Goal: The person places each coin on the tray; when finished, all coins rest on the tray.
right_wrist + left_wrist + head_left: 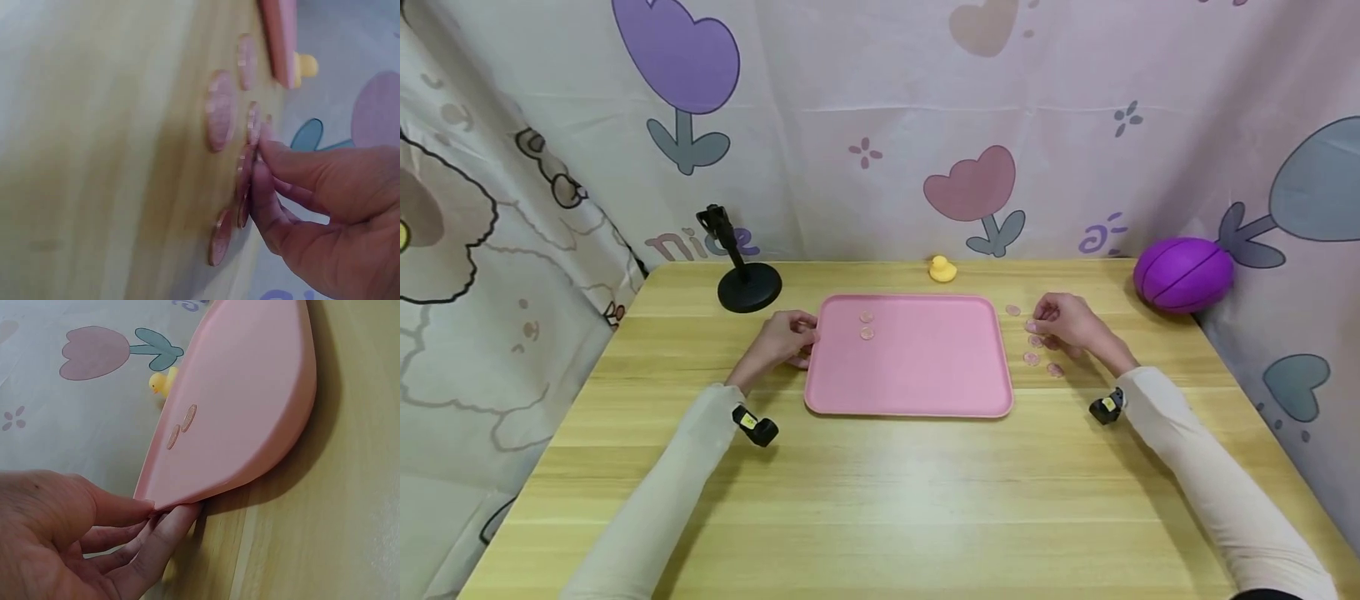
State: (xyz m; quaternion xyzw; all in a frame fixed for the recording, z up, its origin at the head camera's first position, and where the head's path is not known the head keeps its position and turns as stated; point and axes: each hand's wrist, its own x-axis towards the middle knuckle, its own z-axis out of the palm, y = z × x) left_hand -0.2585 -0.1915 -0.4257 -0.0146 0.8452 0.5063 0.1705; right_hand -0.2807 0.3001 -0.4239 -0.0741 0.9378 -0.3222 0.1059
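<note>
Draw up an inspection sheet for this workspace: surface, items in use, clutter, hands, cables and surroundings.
Surface: wood-grain table.
Items in use: pink tray with two coins near its far left corner; loose coins on the table to its right.
Clutter: black stand at the back left, duck behind the tray, purple ball at the back right.
Hands: left hand pinches the tray's left edge; right hand has its fingertips at the loose coins, grip unclear.
Cables: dark line at lower left; cannot tell whether cable or print.
Surroundings: printed cloth behind and on both sides.
</note>
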